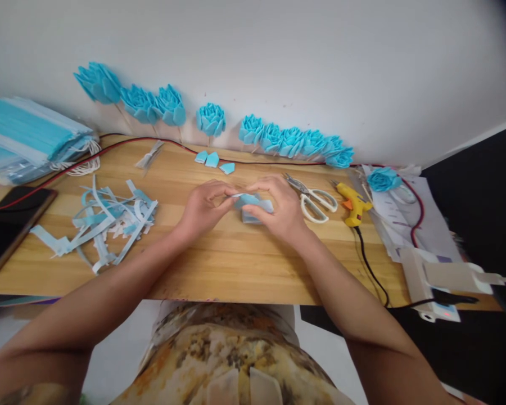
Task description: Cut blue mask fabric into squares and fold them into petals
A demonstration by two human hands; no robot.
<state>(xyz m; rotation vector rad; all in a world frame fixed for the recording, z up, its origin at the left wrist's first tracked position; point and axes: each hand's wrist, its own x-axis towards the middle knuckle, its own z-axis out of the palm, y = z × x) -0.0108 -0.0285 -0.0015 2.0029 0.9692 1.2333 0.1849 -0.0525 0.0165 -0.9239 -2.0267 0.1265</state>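
Observation:
At the middle of the wooden table, my left hand (pixel 204 209) pinches one edge of a small light-blue fabric piece (pixel 248 198). My right hand (pixel 278 208) has its thumb and fingers closed around the other side of that piece. Just under it lies a pale blue block or stack (pixel 253 216), partly hidden by my right fingers. Three small blue cut pieces (pixel 212 160) lie behind my hands. White-handled scissors (pixel 314 198) rest right of my right hand, and a yellow glue gun (pixel 352 203) lies farther right.
Several blue fabric flowers (pixel 211 119) on sticks lean along the wall; another flower (pixel 383 179) lies on papers at right. Cut strips (pixel 105 219), a phone (pixel 14 225) and stacked blue masks (pixel 29 132) occupy the left. A power strip (pixel 430 281) and cables sit at right.

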